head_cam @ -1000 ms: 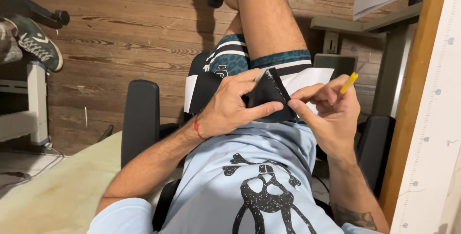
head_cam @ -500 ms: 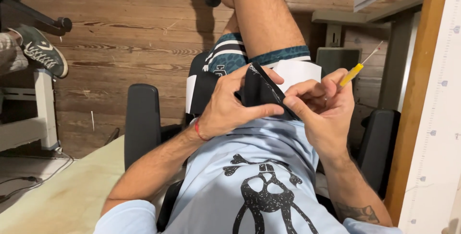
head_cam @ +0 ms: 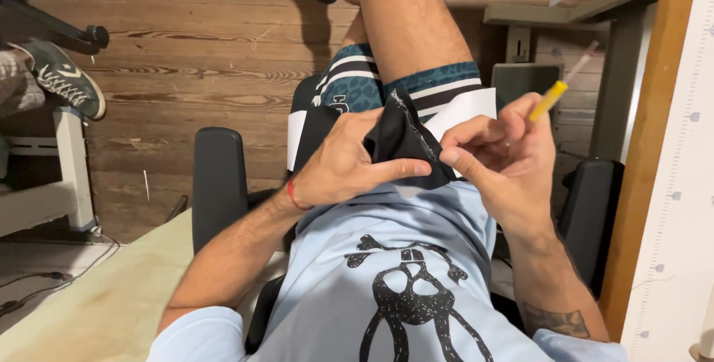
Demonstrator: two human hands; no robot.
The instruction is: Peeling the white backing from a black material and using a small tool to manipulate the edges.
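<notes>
Raised slightly since before — right hand (head_cam: 500, 160), pinching black cloth (head_cam: 405, 143) and a yellow-handled tool (head_cam: 559, 85). Left hand (head_cam: 343, 165) grips the cloth too — over the lap, mid-scene.

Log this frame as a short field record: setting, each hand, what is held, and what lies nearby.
setting: person seated in a black chair, wooden floor below
left hand: pinches black fabric over the lap
right hand: grips the fabric's edge, with a yellow-handled tool between the fingers
clothing: light blue shirt, patterned shorts
nearby: a sneaker at far left
</notes>
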